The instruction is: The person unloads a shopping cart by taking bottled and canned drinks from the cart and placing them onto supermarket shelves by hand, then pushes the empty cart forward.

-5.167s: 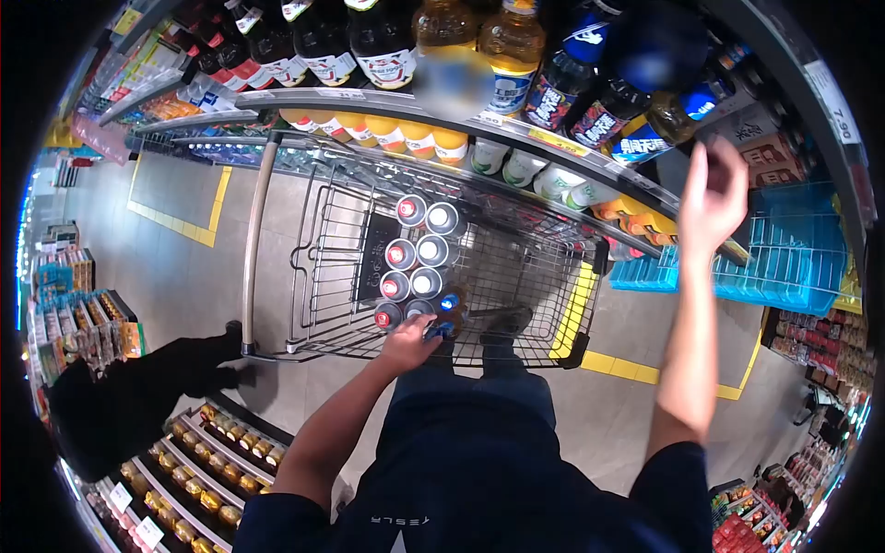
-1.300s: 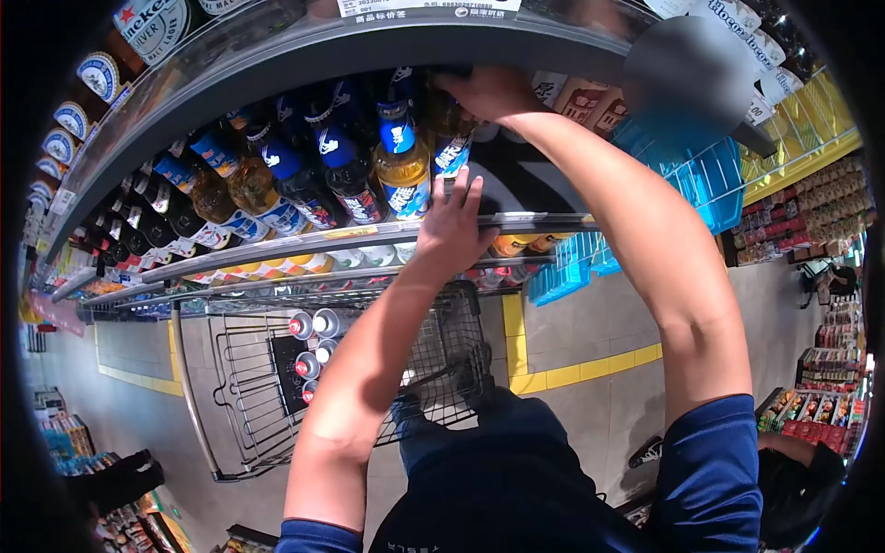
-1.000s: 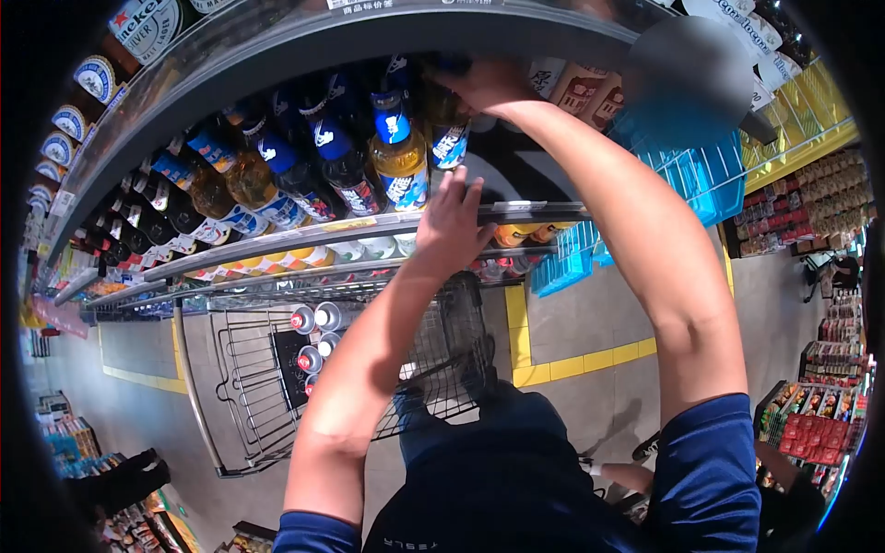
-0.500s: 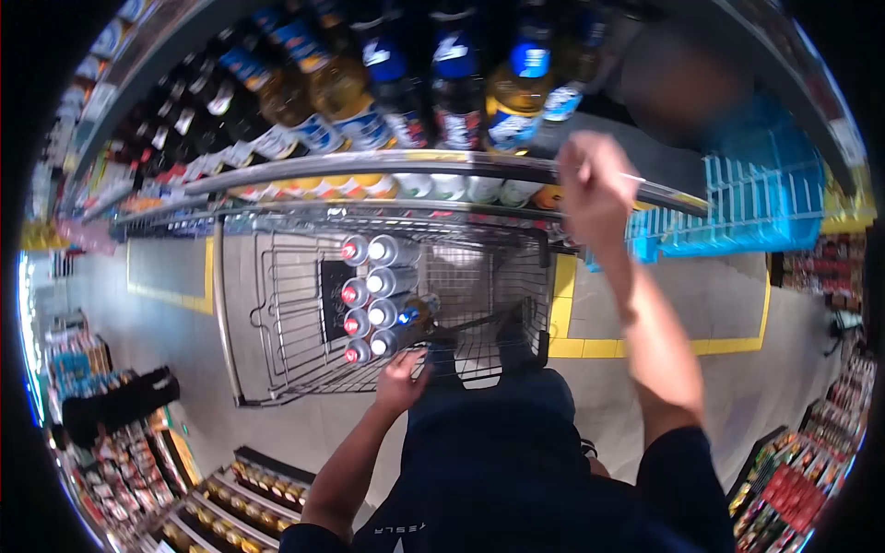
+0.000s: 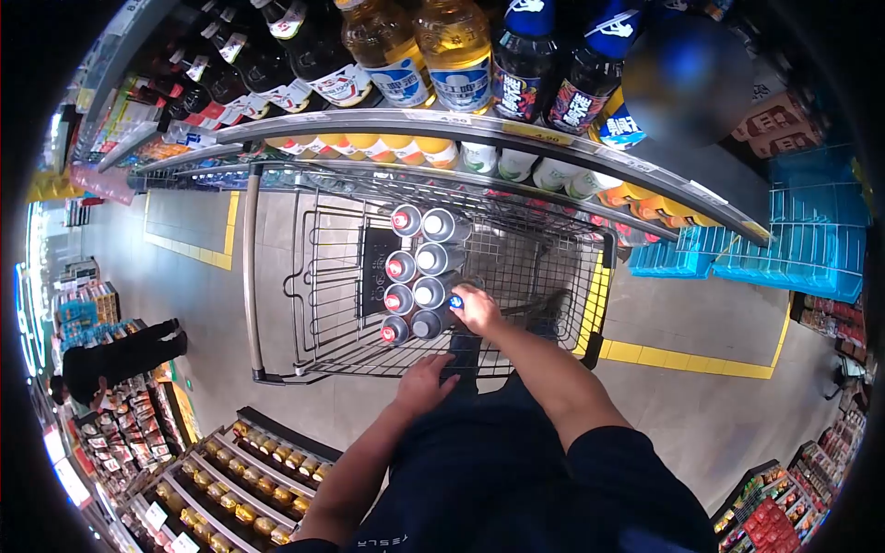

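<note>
My right hand (image 5: 477, 311) reaches down into the shopping cart (image 5: 304, 241), its fingers closed round the neck of a blue-capped bottle (image 5: 456, 301). The rest of that bottle is mostly hidden by the hand. Beside it stand two rows of upright bottles or cans: silver-grey ones with white or grey tops (image 5: 430, 261), and ones with red tops (image 5: 399, 267). My left hand (image 5: 426, 382) is at the cart's near side, fingers loosely stretched out, holding nothing. Whether it touches the cart wire I cannot tell.
Beyond the cart runs a shelf (image 5: 369, 122) with dark bottles (image 5: 323, 60) and amber bottles (image 5: 461, 60). Blue wire baskets (image 5: 784, 244) hang at the right. A person in dark clothes (image 5: 120, 359) stands at the far left. A bottle rack (image 5: 244, 479) is at the lower left.
My right hand has come down from near the shelf to the blue-capped bottle in the cart and closed on it. My left hand stays near the cart's side. The view has shifted.
</note>
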{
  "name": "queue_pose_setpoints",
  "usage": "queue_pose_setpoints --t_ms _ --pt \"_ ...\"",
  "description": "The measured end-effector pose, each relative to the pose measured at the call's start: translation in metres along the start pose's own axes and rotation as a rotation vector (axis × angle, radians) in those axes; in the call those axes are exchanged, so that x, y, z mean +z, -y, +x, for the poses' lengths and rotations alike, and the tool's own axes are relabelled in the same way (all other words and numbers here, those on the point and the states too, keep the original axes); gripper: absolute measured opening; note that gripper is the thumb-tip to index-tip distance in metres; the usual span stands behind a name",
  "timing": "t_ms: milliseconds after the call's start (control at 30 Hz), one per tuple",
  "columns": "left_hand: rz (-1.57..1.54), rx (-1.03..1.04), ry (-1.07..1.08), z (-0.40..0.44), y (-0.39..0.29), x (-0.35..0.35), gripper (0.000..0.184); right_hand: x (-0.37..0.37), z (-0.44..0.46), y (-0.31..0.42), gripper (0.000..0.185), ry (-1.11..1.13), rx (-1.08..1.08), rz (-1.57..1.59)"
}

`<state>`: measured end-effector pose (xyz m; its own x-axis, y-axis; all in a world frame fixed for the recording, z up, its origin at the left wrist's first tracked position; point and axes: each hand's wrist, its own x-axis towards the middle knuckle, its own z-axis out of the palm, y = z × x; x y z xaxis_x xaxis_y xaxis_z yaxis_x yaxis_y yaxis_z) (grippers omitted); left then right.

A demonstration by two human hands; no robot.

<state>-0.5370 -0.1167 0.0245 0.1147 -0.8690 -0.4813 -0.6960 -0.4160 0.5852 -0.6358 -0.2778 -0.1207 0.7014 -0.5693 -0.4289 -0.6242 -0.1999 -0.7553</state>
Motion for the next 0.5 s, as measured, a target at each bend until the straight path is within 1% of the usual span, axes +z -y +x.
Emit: queue_pose_setpoints --t_ms 67,133,200,233,267,300,333,400,433,467,500 --pt "0.051 -0.002 0.079 0.000 0.003 -0.006 0.043 0.001 -0.002 -0.010 0.042 -0.098 -0.103 0.028" --pt "0.057 0.024 0.045 0.003 0.003 -0.014 0.043 0.003 -0.002 -0.015 0.040 -0.087 -0.083 0.026" --pt "0.072 0.054 0.022 0.002 0.006 -0.016 0.043 -0.002 -0.005 -0.017 0.037 -0.244 -0.113 0.138" --pt "0.061 0.069 -0.022 0.008 0.009 -0.014 0.043 -0.010 -0.012 -0.018 0.035 -0.289 0.042 0.094" --pt "0.044 0.083 -0.068 0.012 0.010 -0.010 0.043 -0.023 -0.022 -0.023 0.034 -0.412 0.021 0.234" --pt "0.052 0.163 -0.159 0.015 0.006 -0.010 0.044 -0.038 -0.032 -0.032 0.031 -0.438 0.064 0.402" --pt "-0.054 0.123 -0.107 0.022 0.006 -0.007 0.048 -0.054 -0.046 -0.038 0.029 -0.462 0.113 0.569" --pt "-0.064 0.006 -0.111 0.036 -0.005 0.001 0.058 -0.101 -0.081 -0.040 0.023 -0.514 0.156 0.880" --pt "-0.077 0.015 -0.115 0.045 -0.018 0.002 0.058 -0.136 -0.104 -0.024 0.019 -0.563 0.117 0.880" --pt "-0.172 -0.026 -0.183 0.052 -0.035 0.001 0.061 -0.169 -0.128 -0.014 0.021 -0.561 0.114 0.906" --pt "-0.266 -0.067 -0.248 0.059 -0.048 0.002 0.065 -0.201 -0.148 -0.007 0.022 -0.574 0.158 0.954"
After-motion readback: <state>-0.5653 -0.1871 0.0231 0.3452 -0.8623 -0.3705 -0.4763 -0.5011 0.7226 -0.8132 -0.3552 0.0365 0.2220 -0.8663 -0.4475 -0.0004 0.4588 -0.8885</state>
